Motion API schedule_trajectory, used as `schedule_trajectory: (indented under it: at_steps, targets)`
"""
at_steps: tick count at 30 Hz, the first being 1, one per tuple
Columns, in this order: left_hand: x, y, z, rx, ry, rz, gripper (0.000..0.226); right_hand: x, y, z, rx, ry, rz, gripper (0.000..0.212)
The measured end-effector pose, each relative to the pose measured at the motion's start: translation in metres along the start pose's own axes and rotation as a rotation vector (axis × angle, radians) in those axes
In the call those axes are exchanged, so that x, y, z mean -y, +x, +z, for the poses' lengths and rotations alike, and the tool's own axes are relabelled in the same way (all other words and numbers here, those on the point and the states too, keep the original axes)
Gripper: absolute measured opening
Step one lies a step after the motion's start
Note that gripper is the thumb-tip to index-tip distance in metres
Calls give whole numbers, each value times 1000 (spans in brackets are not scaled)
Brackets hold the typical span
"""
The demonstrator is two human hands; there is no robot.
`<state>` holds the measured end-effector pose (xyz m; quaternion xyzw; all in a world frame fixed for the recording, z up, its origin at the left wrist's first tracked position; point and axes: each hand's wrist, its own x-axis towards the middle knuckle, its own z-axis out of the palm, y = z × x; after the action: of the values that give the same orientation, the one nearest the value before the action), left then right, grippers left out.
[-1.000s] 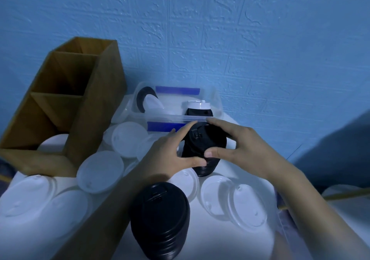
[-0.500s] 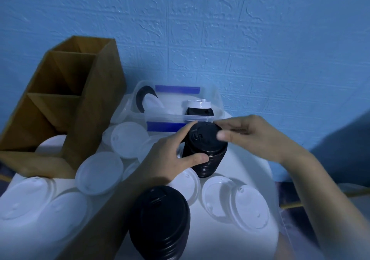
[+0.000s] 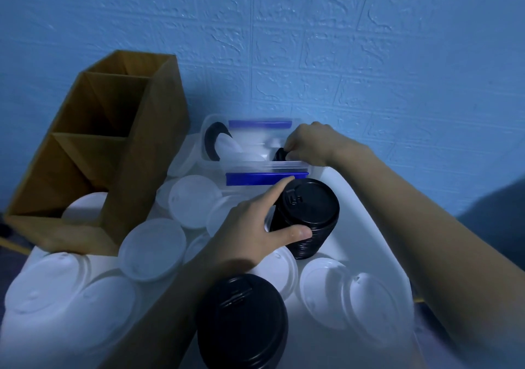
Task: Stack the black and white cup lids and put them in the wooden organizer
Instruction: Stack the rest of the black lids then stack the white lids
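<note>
My left hand (image 3: 257,228) grips a stack of black lids (image 3: 308,218) standing on the white table, thumb in front and index finger behind it. Inside the clear plastic bin (image 3: 264,167), my right hand (image 3: 308,144) pinches a black lid (image 3: 279,155). A second, taller stack of black lids (image 3: 241,323) stands close to me, in front of my left forearm. Several loose white lids (image 3: 152,248) lie scattered over the table. The wooden organizer (image 3: 93,152) lies at the left with its compartments open; a white lid (image 3: 83,208) shows at its nearest opening.
The bin has blue clips (image 3: 265,178) and holds another black lid (image 3: 213,141) and white lids at its left end. A blue textured wall (image 3: 341,56) stands right behind it. The table edge drops off at the right, past two white lids (image 3: 349,292).
My right hand has left the top of the gripped black stack and reached back into the clear bin, where it now pinches a black lid. My left hand kept its grip on the stack.
</note>
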<state>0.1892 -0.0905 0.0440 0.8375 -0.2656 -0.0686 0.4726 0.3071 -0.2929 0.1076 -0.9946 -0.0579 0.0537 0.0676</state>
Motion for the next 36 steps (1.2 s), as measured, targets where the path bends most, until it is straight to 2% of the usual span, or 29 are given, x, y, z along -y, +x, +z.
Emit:
schedule_trajectory:
  at_steps: [7,9,11,13,17,22,25,27,29,34,36]
  targets:
    - [0,0,-1,3,12,10,80,0,-5,-2,89,297,-46,15]
    - [0,0,-1,0,11,8,79,-3,-6,-2,16,319,-28,14]
    - [0,0,-1,0,15,5,79,-7,-4,-2,-148,219,36,15]
    - [0,0,-1,-1,16,8,78,-8,0,1,-191,93,90,27]
    - [0,0,-1,-2,2,8,80,-4,9,4,-21,49,161,44]
    - [-1,1,0,4,-7,5,85,2,6,5,35,474,0,45]
    - [-1,1,0,4,-5,3,85,2,11,8,-3,308,32,51]
    - [0,0,0,0,-14,0,85,5,15,8,92,171,126,62]
    - [0,1,1,3,-9,-2,86,8,21,6,221,92,174,57]
    - [1,1,0,4,3,-7,83,14,27,0,366,14,172,51]
    - [1,1,0,-4,9,-8,83,15,25,0,394,55,173,56]
